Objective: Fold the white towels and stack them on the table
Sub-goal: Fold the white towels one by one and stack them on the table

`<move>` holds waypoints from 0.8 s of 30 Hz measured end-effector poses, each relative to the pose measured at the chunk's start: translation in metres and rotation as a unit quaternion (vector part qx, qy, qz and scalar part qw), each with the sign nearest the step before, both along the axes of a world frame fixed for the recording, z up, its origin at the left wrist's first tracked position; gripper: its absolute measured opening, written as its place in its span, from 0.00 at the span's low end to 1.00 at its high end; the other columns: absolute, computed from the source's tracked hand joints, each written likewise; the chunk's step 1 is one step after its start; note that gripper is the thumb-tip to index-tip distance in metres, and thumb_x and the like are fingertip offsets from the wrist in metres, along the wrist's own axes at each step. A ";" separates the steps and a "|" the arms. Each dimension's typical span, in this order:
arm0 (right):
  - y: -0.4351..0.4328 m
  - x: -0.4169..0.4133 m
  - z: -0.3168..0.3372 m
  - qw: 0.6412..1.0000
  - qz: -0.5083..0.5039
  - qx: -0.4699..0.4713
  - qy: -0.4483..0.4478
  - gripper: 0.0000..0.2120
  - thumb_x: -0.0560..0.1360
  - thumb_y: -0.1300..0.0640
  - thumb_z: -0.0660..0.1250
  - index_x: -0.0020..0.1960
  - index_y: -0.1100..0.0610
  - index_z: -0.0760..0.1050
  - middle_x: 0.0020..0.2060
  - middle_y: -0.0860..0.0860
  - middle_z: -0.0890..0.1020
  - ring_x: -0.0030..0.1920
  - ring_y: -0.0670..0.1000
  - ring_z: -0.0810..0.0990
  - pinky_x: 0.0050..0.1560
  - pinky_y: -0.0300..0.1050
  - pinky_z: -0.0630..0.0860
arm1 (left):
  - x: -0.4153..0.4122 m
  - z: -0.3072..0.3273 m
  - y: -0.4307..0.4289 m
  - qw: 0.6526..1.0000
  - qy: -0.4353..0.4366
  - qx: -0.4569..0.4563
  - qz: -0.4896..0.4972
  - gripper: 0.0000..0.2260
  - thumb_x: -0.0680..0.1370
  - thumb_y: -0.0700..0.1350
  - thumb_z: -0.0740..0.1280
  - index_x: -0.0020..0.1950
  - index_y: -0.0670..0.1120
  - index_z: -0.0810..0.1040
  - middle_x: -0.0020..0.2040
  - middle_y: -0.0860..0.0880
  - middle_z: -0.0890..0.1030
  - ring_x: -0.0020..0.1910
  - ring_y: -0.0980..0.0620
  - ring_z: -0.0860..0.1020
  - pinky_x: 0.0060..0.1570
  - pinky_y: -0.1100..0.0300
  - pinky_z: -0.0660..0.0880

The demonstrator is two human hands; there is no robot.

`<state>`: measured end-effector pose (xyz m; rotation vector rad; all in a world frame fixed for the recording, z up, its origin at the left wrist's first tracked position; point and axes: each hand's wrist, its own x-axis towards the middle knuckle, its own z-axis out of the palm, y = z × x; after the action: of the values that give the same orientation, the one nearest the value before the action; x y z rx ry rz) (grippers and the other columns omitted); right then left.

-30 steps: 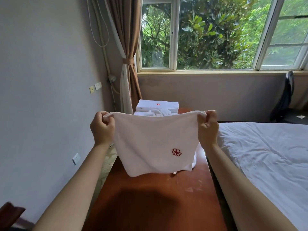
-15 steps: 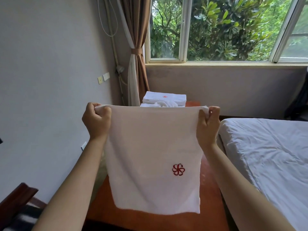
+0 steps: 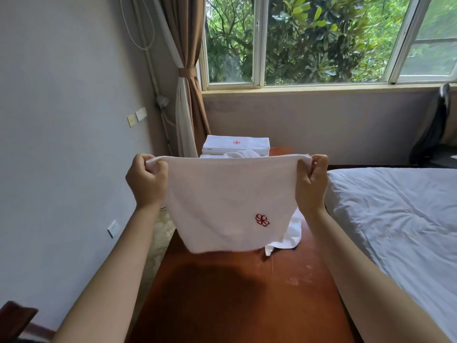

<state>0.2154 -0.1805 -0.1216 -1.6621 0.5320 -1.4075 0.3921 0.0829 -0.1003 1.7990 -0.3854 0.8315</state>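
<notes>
So I've got the white towel (image 3: 222, 201) stretched out in the air in front of me, one top corner in each grip. My left hand (image 3: 148, 181) is curled into a fist pinching the top left corner, and my right hand (image 3: 311, 183) is pinching the top right corner between thumb and fingers. The top edge runs pretty much straight and level between them, with the rest hanging down flat. The red flower logo (image 3: 262, 220) sits low on the right side, facing me.

The bottom edge hangs just above the wooden surface (image 3: 235, 293), not quite touching as far as I can tell. The near stretch of that surface is bare wood, so plenty of room right under the towel.

Behind the towel, at the far end, there's a stack of folded towels (image 3: 236, 146) with the same red logo on top, and a crumpled towel (image 3: 284, 236) poking out below my right hand, lying on the wood. It's partly hidden, so I can't tell how big that heap is.

The surface is narrow: the bed (image 3: 395, 219) runs right along its right edge, and the grey wall (image 3: 61, 120) is off to the left past a strip of floor.
</notes>
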 end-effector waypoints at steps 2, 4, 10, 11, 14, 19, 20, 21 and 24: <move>0.000 0.000 -0.001 1.000 0.008 -0.003 0.004 0.14 0.78 0.62 0.60 0.40 0.49 0.59 0.28 0.44 0.63 0.25 0.38 0.65 0.27 0.28 0.63 | 0.000 -0.002 0.001 1.000 0.005 -0.003 -0.003 0.04 0.71 0.44 0.63 0.41 0.45 0.71 0.38 0.49 0.75 0.34 0.51 0.72 0.34 0.67 0.68; 0.000 -0.002 -0.004 1.000 0.014 0.000 0.011 0.13 0.77 0.61 0.61 0.40 0.49 0.60 0.28 0.44 0.63 0.25 0.38 0.64 0.26 0.29 0.62 | -0.002 -0.005 0.004 1.000 0.011 -0.001 0.001 0.05 0.71 0.44 0.63 0.42 0.43 0.72 0.37 0.48 0.75 0.34 0.50 0.72 0.36 0.63 0.71; 0.004 -0.017 -0.015 0.999 0.025 0.016 0.028 0.12 0.75 0.60 0.61 0.38 0.49 0.60 0.27 0.43 0.64 0.25 0.39 0.63 0.26 0.32 0.61 | -0.019 -0.022 0.014 0.999 0.048 0.001 0.014 0.07 0.69 0.44 0.63 0.41 0.41 0.73 0.37 0.47 0.75 0.35 0.48 0.72 0.37 0.54 0.73; 0.006 -0.019 -0.015 0.999 0.024 0.015 0.026 0.12 0.74 0.60 0.61 0.38 0.49 0.60 0.27 0.43 0.64 0.25 0.39 0.63 0.26 0.32 0.61 | -0.021 -0.023 0.015 0.999 0.051 -0.001 0.015 0.07 0.68 0.45 0.63 0.40 0.41 0.73 0.36 0.47 0.75 0.35 0.48 0.72 0.36 0.55 0.73; 0.007 -0.023 -0.013 1.000 0.018 0.013 0.019 0.13 0.74 0.62 0.61 0.37 0.49 0.60 0.27 0.44 0.63 0.25 0.40 0.63 0.26 0.31 0.60 | -0.026 -0.024 0.012 0.999 0.051 -0.008 0.016 0.05 0.68 0.45 0.63 0.40 0.43 0.71 0.36 0.47 0.75 0.34 0.49 0.71 0.35 0.58 0.70; -0.001 -0.016 -0.015 0.998 0.003 0.024 0.056 0.12 0.77 0.62 0.62 0.39 0.52 0.62 0.26 0.45 0.65 0.24 0.41 0.63 0.27 0.34 0.61 | -0.017 -0.022 0.001 0.997 0.078 0.013 0.010 0.09 0.69 0.45 0.62 0.42 0.40 0.74 0.38 0.47 0.76 0.37 0.47 0.73 0.39 0.54 0.74; -0.003 -0.014 -0.015 0.998 0.005 0.027 0.063 0.10 0.78 0.61 0.62 0.41 0.54 0.62 0.26 0.45 0.65 0.24 0.41 0.64 0.27 0.34 0.61 | -0.015 -0.021 -0.002 0.996 0.081 0.019 0.008 0.10 0.69 0.45 0.62 0.43 0.39 0.75 0.38 0.47 0.76 0.37 0.47 0.73 0.40 0.53 0.74; -0.005 -0.011 -0.015 0.997 0.006 0.030 0.067 0.09 0.78 0.61 0.62 0.42 0.56 0.63 0.26 0.45 0.65 0.24 0.41 0.64 0.27 0.34 0.62 | -0.012 -0.019 -0.004 0.996 0.082 0.021 0.007 0.11 0.69 0.45 0.62 0.44 0.39 0.75 0.39 0.47 0.76 0.37 0.48 0.73 0.40 0.54 0.74; -0.009 -0.004 -0.009 0.998 0.004 0.032 0.058 0.11 0.78 0.60 0.61 0.40 0.52 0.62 0.26 0.45 0.65 0.24 0.41 0.65 0.26 0.32 0.62 | -0.003 -0.009 -0.010 0.997 0.073 0.019 0.004 0.10 0.70 0.45 0.61 0.43 0.39 0.75 0.38 0.47 0.76 0.36 0.47 0.73 0.40 0.54 0.74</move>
<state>0.2115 -0.1890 -0.1303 -1.6984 0.6300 -1.2814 0.3891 0.0734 -0.1095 1.8850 -0.3000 0.6970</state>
